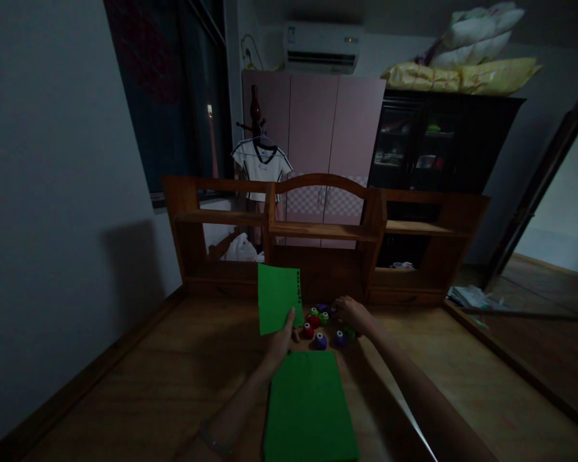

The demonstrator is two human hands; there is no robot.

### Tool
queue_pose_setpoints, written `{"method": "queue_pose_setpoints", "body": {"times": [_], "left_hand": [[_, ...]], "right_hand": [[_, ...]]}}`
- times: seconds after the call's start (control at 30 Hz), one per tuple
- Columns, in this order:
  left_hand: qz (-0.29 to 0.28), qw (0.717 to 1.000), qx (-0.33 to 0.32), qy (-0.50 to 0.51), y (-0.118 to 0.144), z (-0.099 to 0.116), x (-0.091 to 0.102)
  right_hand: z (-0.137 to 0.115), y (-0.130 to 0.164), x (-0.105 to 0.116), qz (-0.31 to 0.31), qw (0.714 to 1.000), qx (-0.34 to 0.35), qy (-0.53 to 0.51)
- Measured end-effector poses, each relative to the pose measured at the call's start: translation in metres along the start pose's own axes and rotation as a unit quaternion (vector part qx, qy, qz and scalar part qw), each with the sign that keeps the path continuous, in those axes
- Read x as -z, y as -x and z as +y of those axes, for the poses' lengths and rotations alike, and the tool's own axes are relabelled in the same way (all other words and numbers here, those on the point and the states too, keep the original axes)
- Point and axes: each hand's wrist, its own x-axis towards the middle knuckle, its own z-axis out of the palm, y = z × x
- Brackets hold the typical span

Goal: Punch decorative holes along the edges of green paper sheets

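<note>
My left hand (282, 337) pinches a green sheet (277, 298) by its lower right corner and holds it upright. A row of torn punch holes runs down the sheet's right edge. My right hand (349, 310) reaches over the far side of a cluster of small spools, fingers closed down on a dark purple spool (333, 312). The spools have white round ends with dark centres; a red spool (309, 330), a blue-purple spool (320, 341) and a green spool (324, 317) are among them. Nearer me, a green pad (311, 407) lies flat on the wooden tabletop (197, 378).
A wooden shelf unit (318, 231) stands along the tabletop's far edge. A white wall (67, 256) borders the left side. Papers (474, 296) lie beyond the raised right edge. Behind are pink cabinets (313, 128) and a hanging shirt (262, 163). The room is dim.
</note>
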Motion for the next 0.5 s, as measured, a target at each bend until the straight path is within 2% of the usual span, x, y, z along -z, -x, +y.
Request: {"method": "queue_pose_setpoints", "body": {"times": [0.1, 0.3, 0.4, 0.5], "left_hand": [[-0.005, 1.000, 0.017, -0.003, 0.001, 0.001, 0.000], [0.007, 1.000, -0.016, -0.006, 0.002, 0.002, 0.004], [0.007, 0.999, -0.034, -0.016, 0.001, 0.002, 0.005], [0.001, 0.999, -0.034, -0.042, 0.000, 0.003, 0.007]], "right_hand": [[-0.001, 0.001, 0.000, 0.005, 1.000, 0.001, 0.012], [-0.006, 0.010, 0.005, 0.044, 0.998, -0.015, 0.048], [-0.009, 0.020, 0.015, 0.097, 0.993, -0.043, 0.041], [-0.013, 0.029, 0.024, 0.177, 0.982, -0.061, -0.013]]}}
